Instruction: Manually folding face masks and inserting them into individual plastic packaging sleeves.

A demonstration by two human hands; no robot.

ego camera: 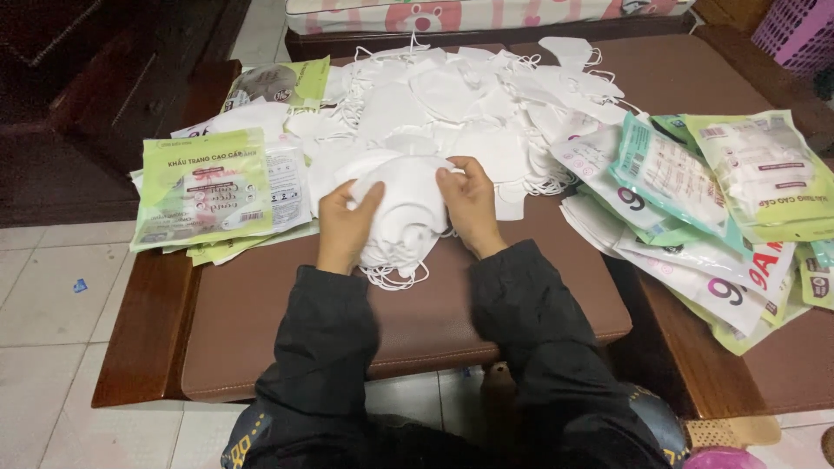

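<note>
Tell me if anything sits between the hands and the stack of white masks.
Nothing visible does. The left hand and right hand already clasp the stack of white masks from both sides, on the brown cushion.

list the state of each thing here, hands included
left hand: fingers closed on the mask stack
right hand: fingers closed on the mask stack
mask stack: held between both hands, resting on the brown cushion
loose masks: heaped, unpacked
green packets: lying flat

Brown leather-look cushioned bench top (287, 313) with wooden edge. Directly on it: loose heap of white face masks (452, 104), green-and-white flat plastic packets (204, 187) at left, overlapping teal, green and white packets (695, 200) at right.
</note>
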